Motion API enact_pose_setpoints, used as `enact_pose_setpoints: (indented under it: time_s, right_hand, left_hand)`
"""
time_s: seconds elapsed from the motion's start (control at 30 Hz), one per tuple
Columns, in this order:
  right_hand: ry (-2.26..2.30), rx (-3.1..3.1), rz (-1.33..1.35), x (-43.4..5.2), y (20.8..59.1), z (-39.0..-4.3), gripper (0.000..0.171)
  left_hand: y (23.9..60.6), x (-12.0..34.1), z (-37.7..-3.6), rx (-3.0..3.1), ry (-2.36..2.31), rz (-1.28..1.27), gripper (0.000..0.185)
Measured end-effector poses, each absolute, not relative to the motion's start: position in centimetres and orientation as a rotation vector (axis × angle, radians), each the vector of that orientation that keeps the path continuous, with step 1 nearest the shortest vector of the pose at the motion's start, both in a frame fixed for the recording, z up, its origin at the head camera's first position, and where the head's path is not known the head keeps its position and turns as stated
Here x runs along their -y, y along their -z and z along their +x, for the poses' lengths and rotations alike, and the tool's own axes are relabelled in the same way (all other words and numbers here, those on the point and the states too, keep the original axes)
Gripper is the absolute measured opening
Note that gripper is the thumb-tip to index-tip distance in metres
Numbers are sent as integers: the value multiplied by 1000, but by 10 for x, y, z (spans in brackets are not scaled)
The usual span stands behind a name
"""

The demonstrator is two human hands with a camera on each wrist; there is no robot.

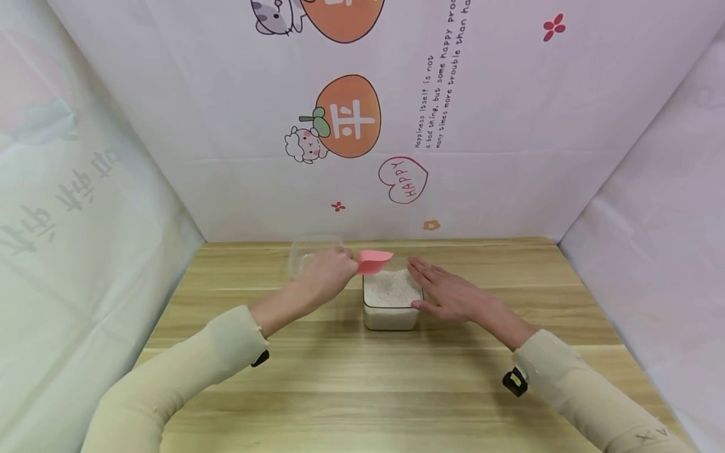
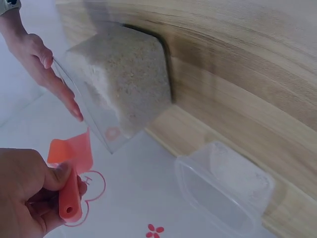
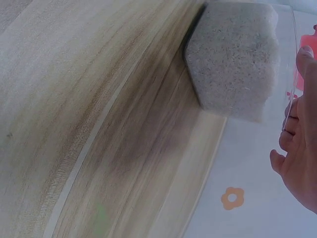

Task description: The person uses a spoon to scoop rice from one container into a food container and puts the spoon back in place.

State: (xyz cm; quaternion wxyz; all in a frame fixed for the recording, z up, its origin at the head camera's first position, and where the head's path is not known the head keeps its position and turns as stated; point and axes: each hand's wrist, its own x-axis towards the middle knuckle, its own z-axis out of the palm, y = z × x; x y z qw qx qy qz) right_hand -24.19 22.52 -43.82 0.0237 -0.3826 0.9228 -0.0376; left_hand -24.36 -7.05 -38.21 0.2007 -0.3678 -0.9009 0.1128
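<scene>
My left hand (image 1: 328, 272) grips the handle of a pink scoop (image 1: 374, 262), and the scoop's head is held above the rim of a clear square container (image 1: 391, 319). Pale grains that look like rice (image 1: 392, 289) fill most of that container. In the left wrist view the thumb lies along the scoop's handle (image 2: 70, 198). At the container's right side, my right hand (image 1: 450, 294) touches the rim with its fingers extended. The right wrist view has the fingers (image 3: 292, 124) against the clear wall above the grain.
Behind my left hand, near the table's back edge, stands a clear plastic tub (image 1: 292, 259). The wooden table (image 1: 362, 390) meets printed white sheets (image 1: 481, 195) at the back and both sides.
</scene>
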Motion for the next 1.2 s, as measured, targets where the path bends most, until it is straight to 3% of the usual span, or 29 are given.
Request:
enact_pose_setpoints:
  time_s: [0.67,0.83,1.03,1.2]
  right_hand:
    - [117,-2831,-1195,-224,436,-245,79]
    - [121,-2836,-1213,-222,435,-246,79]
    - [128,-2839,-1213,-223,438,-247,80]
    - [145,-2852,-1209,-226,440,-246,79]
  left_hand:
    - [394,17,-252,2424,-538,-1048,23]
    - [395,14,-257,2612,-371,-1063,39]
    - [391,13,-268,2809,-361,-1130,18]
    - [386,10,-276,2981,-286,-1177,16]
